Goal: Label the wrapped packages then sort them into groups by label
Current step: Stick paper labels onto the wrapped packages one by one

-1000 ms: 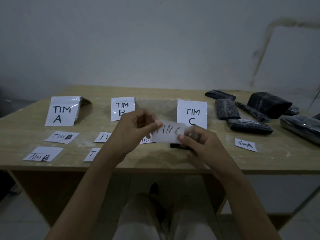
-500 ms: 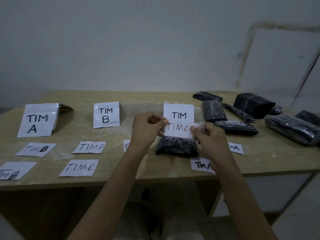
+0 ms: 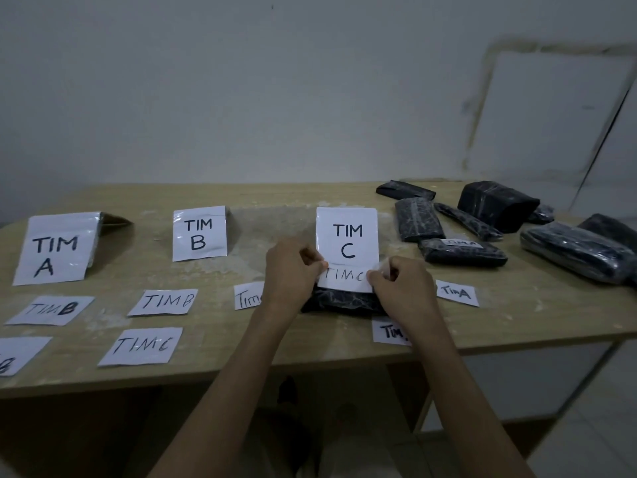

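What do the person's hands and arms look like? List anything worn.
Left hand and right hand are bare: no gloves, watch or bracelet. No sleeves show anywhere up to the frame's edge. Too dim to rule out rings.

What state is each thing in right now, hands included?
Label: reads TIM C, held over the package.
Left hand: pinches the label's left end.
Right hand: pinches its right end.
Package: lies flat before sign C.
Sign A, sign B: upright, like C.
Spare labels: flat, unused.
Side package: already labelled.
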